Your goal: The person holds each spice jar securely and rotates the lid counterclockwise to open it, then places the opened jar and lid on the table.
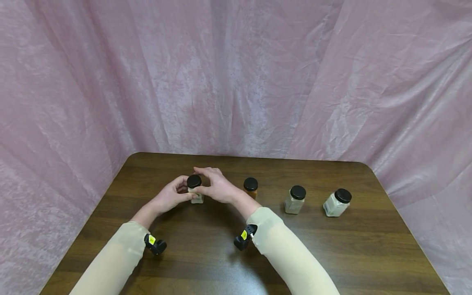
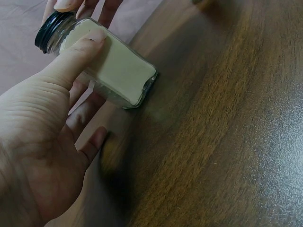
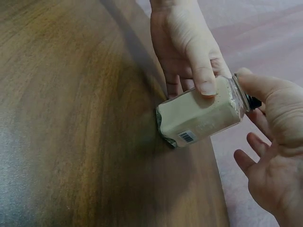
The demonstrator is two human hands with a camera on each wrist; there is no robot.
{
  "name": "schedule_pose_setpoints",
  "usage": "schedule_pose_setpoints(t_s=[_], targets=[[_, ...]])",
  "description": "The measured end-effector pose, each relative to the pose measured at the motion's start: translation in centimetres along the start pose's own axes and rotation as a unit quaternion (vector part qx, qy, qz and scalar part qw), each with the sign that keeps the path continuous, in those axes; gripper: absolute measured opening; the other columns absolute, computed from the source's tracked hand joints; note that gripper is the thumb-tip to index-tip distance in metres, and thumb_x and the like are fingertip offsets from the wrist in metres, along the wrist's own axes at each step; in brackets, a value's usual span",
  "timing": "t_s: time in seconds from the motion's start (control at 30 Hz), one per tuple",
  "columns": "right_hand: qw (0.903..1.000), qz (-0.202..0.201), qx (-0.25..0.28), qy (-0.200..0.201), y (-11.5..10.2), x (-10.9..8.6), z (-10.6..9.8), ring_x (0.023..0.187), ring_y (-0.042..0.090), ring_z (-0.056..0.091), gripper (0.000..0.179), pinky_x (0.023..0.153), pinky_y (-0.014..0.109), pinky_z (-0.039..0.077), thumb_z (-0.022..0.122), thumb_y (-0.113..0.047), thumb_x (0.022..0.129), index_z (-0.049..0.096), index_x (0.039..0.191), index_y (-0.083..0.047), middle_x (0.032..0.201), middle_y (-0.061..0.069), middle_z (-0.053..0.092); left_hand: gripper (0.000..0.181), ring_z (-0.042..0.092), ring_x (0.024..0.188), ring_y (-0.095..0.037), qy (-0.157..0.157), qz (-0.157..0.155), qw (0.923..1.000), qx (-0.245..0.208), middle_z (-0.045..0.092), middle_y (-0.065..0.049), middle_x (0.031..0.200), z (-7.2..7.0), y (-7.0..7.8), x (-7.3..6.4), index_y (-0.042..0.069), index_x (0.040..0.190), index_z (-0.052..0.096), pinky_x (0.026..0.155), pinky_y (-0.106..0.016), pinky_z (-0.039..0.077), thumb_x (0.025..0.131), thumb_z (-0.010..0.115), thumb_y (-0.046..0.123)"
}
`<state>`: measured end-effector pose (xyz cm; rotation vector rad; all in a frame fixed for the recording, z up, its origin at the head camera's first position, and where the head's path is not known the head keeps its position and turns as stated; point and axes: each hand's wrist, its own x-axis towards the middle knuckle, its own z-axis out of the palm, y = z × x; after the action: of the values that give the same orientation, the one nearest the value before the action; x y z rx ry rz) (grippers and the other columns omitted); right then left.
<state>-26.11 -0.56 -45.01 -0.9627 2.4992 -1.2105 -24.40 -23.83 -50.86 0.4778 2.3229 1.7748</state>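
Note:
A glass spice jar (image 1: pixel 197 199) with pale cream powder and a black lid (image 1: pixel 194 180) stands on the table's left half. My left hand (image 1: pixel 171 197) grips its body, the thumb lying along the front glass in the left wrist view. At the neck, my right hand (image 1: pixel 218 187) pinches the lid, thumb on the near side and fingers behind. In the right wrist view a small barcode label (image 3: pixel 187 136) shows low on the jar (image 3: pixel 199 113). The lid looks seated on the neck; whether it is loose I cannot tell.
Right of the hands stand an orange-brown jar (image 1: pixel 250 187), partly behind my right forearm, a pale jar (image 1: pixel 293 202) and a white-filled jar (image 1: pixel 337 204), all black-lidded. The brown wooden table (image 1: pixel 332 254) has rounded far corners. Behind it hangs a pink curtain (image 1: pixel 236 82).

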Motion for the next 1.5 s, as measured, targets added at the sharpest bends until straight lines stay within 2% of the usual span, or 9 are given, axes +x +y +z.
schedule_pose_setpoints(t_s=[0.23,0.47,0.73,1.0,1.23,1.5], targets=[[0.9979,0.008,0.021,0.060,-0.1,-0.2,0.3,0.142,0.020,0.031,0.075,0.114,0.043,0.032,0.081,-0.041,0.089,0.048,0.152,-0.014,0.141,-0.004,0.057,0.043,0.065,0.108,-0.019,0.003,0.003,1.0000,0.008,0.066,-0.013,0.117,0.0,0.3,0.0,0.001,0.123,0.057,0.084,-0.025,0.053,0.089,0.081,0.008],[0.9923,0.008,0.013,0.123,-0.5,-0.7,0.3,0.138,0.014,0.034,0.076,0.109,0.040,0.038,0.083,-0.050,0.084,0.053,0.147,-0.019,0.136,-0.008,0.057,0.039,0.066,0.105,-0.018,0.003,0.007,0.9999,0.014,0.068,-0.009,0.114,0.0,0.2,0.0,0.005,0.120,0.058,0.081,-0.026,0.053,0.089,0.081,0.009],[0.9846,0.012,-0.023,0.173,-1.1,-1.0,1.0,0.136,0.017,0.038,0.071,0.109,0.036,0.038,0.085,-0.049,0.082,0.060,0.140,-0.018,0.132,-0.006,0.061,0.040,0.065,0.106,-0.019,0.004,0.000,0.9998,0.019,0.068,-0.008,0.115,-0.1,0.2,0.0,0.006,0.121,0.059,0.082,-0.027,0.053,0.089,0.082,0.012],[0.9808,0.024,-0.060,0.184,-1.0,-1.1,2.1,0.135,0.022,0.040,0.071,0.110,0.043,0.034,0.084,-0.052,0.083,0.061,0.139,-0.015,0.130,-0.003,0.061,0.043,0.064,0.109,-0.021,0.003,-0.003,0.9994,0.035,0.066,-0.013,0.118,-0.1,0.3,0.1,0.002,0.126,0.057,0.084,-0.026,0.052,0.090,0.080,0.009],[0.9811,0.050,-0.042,0.182,-1.0,-0.9,2.9,0.133,0.022,0.040,0.064,0.110,0.044,0.032,0.084,-0.046,0.084,0.063,0.136,-0.016,0.130,-0.002,0.059,0.045,0.062,0.110,-0.025,-0.008,-0.005,0.9996,0.025,0.064,-0.013,0.118,-0.2,0.3,0.3,0.001,0.130,0.055,0.086,-0.027,0.053,0.091,0.077,0.003],[0.9775,0.065,-0.019,0.200,-1.0,-0.5,3.5,0.127,0.021,0.044,0.056,0.105,0.039,0.037,0.088,-0.041,0.081,0.067,0.126,-0.016,0.123,-0.001,0.062,0.043,0.061,0.114,-0.028,0.001,-0.011,0.9993,0.035,0.064,-0.013,0.121,-0.1,0.4,0.3,0.002,0.129,0.055,0.086,-0.026,0.052,0.092,0.076,0.004]])
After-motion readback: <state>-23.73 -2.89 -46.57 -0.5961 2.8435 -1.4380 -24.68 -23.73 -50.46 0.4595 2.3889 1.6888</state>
